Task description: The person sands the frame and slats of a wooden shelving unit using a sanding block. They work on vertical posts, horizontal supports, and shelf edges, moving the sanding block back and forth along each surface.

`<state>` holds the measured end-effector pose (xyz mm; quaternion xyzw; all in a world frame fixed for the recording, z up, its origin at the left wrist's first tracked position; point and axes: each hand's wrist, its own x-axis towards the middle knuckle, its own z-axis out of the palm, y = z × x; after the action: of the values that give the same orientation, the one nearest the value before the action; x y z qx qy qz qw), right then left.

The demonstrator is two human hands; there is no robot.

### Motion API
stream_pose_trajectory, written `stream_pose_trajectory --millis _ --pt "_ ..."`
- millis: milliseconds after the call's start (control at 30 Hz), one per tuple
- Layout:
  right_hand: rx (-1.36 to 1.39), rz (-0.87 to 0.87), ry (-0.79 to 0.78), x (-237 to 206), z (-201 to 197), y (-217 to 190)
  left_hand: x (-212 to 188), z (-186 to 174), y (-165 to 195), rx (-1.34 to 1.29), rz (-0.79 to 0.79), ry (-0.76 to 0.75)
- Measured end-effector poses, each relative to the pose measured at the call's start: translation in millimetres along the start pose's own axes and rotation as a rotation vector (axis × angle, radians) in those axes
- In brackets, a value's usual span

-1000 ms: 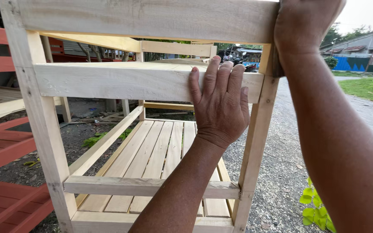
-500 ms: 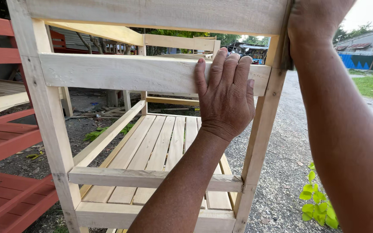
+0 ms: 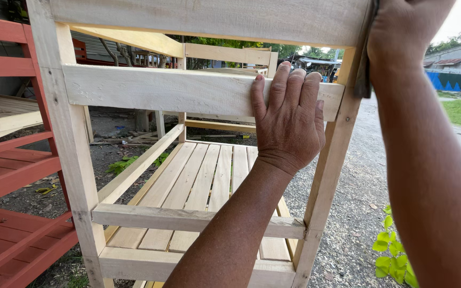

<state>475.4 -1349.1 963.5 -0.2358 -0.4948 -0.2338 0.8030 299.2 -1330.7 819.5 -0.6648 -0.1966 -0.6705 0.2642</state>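
Both hands stay on the unpainted wooden frame — it now sits lower and farther right in view than a second ago. Left hand lies flat, fingers spread, against the middle rail; right hand grips the upper right corner post. Red painted frames stand left.

No packages, labels, signs or screens are being shown anywhere around the hands at this moment; nothing of that kind is being held, touched or displayed in the view.
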Motion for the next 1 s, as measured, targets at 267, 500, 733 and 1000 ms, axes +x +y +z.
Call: stream_pose_trajectory --millis 267,500,733,1000 --pt "-0.179 -0.308 -0.071 -28 -10 -8 2 -5 0 0.008 -0.014 -0.030" --pt "-0.441 -0.577 -0.065 -28 -14 -2 0 -3 -2 0.044 0.022 -0.013" --pt "-0.592 -0.298 -0.349 -64 -30 -90 1 -6 -4 0.089 0.049 -0.023" --pt "-0.762 -0.277 -0.328 -92 -19 -86 3 -10 -3 0.097 0.048 -0.041"
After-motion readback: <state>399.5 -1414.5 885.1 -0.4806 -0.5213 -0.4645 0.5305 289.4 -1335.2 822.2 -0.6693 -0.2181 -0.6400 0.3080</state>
